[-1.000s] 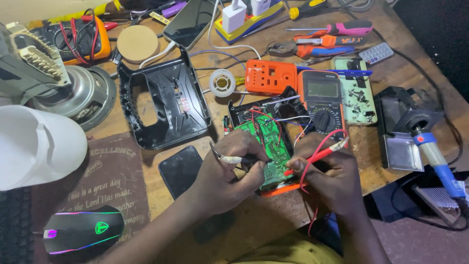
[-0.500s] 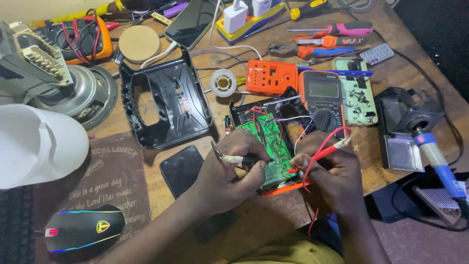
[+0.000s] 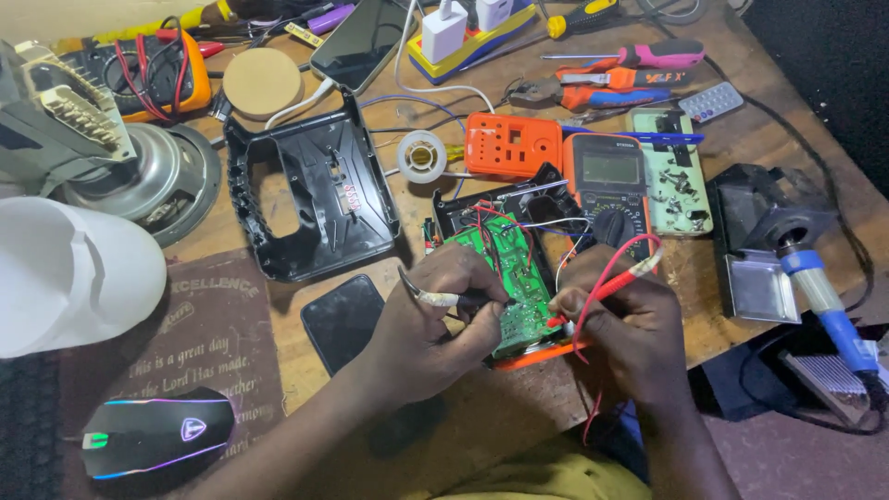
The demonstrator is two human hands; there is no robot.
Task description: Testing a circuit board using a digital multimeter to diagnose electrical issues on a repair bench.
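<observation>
The left hand (image 3: 426, 324) is closed in a grip on a black probe (image 3: 435, 297); the right hand (image 3: 630, 324) is closed on a red probe (image 3: 622, 280). Both tips are set on the green board (image 3: 509, 282) at centre frame. A multimeter (image 3: 609, 181) lies just above it, an orange case (image 3: 512, 145) upper centre, a mouse (image 3: 157, 435) lower left on the surface (image 3: 713, 278).

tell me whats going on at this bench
A person is probing a green circuit board on a cluttered wooden table. The left hand holds a probe with a pale handle against the board, and the right hand holds a red probe. Its red lead runs toward an orange multimeter just behind the board.
</observation>
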